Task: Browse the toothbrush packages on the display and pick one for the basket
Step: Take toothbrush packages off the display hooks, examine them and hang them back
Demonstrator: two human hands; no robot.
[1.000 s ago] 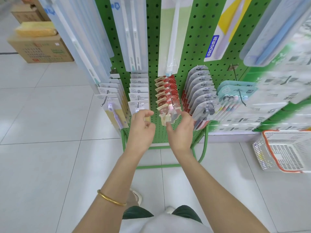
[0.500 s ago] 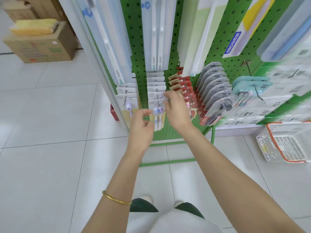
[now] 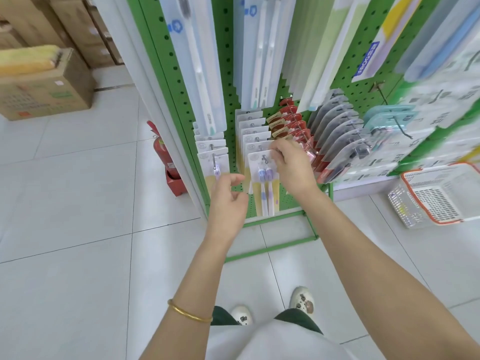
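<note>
While I stand in front of the green pegboard (image 3: 361,48), my right hand (image 3: 292,168) pinches the top corner of the front toothbrush package (image 3: 263,178) in the middle of the frame. That package hangs on its hook, first in a row of the same packs, and it has two brushes with purple heads inside. My left hand (image 3: 227,198) is just to the left of it, a bit lower, with its fingers loosely curled and nothing in them. It hovers in front of another row of packs (image 3: 211,152), and I cannot tell if it touches them. A gold bangle (image 3: 189,311) sits on my left arm. Right of my right hand hang red packs (image 3: 291,120) and then grey packs (image 3: 335,123). The basket (image 3: 405,209), white with an orange rim, sits on the floor at the right edge of the frame, well apart from my hands. A red fire extinguisher (image 3: 159,149) stands left of the rack, and a brown cardboard box (image 3: 52,92) is in the upper left.
</note>
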